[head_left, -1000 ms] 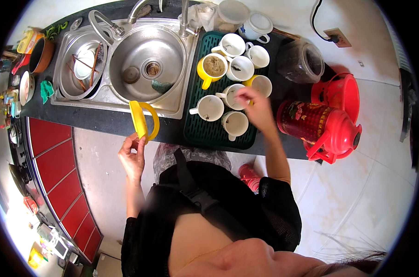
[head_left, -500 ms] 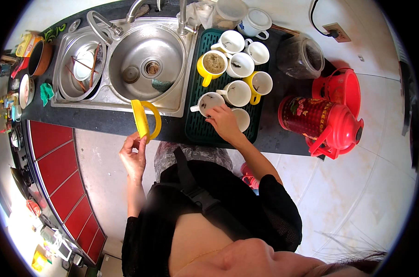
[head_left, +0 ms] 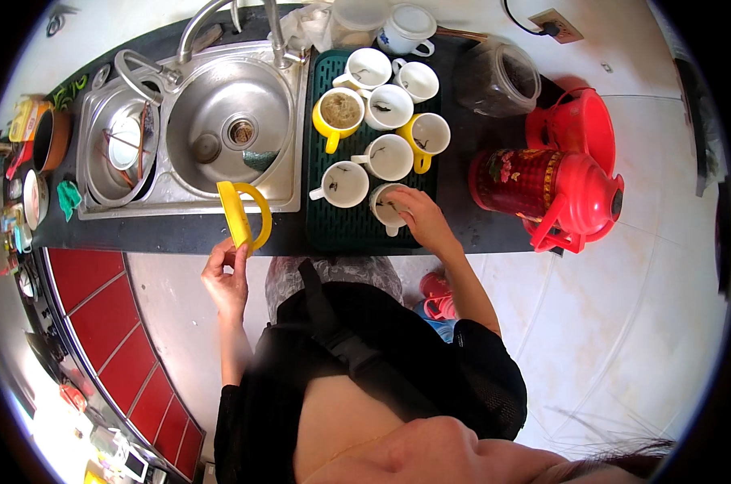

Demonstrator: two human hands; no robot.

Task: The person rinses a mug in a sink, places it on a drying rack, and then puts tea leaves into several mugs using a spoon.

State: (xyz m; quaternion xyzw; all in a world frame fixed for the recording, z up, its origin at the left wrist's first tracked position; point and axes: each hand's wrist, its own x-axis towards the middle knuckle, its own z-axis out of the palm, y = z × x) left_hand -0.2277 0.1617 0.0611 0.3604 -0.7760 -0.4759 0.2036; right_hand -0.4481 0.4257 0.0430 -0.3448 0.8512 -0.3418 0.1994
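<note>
My left hand point(head_left: 227, 281) pinches a yellow piece with a ring-shaped loop point(head_left: 234, 216), perhaps a lid, above the counter's front edge. My right hand point(head_left: 426, 222) has its bent fingers over the right rim of the nearest white mug point(head_left: 378, 211); what they hold, if anything, is hidden. Dark shreds like tea leaves lie in this mug. On the green drain tray point(head_left: 321, 235) stand several more mugs, including a white one point(head_left: 343, 185) just left, with dark leaves inside. A yellow mug point(head_left: 334, 129) holds a pale brown tangled filling; another yellow mug point(head_left: 424, 137) stands right.
To the left is a steel double sink point(head_left: 228, 133); its small bowl holds a white bowl point(head_left: 125, 143) and chopsticks. At right stand a red thermos flask point(head_left: 514, 179), a red bucket point(head_left: 599, 129) and a clear jar point(head_left: 494, 85). A lidded white mug point(head_left: 406, 31) is behind the tray.
My right hand has moved from the left front mug to the mug on its right. My left hand still holds the yellow piece in much the same place. The view has shifted slightly.
</note>
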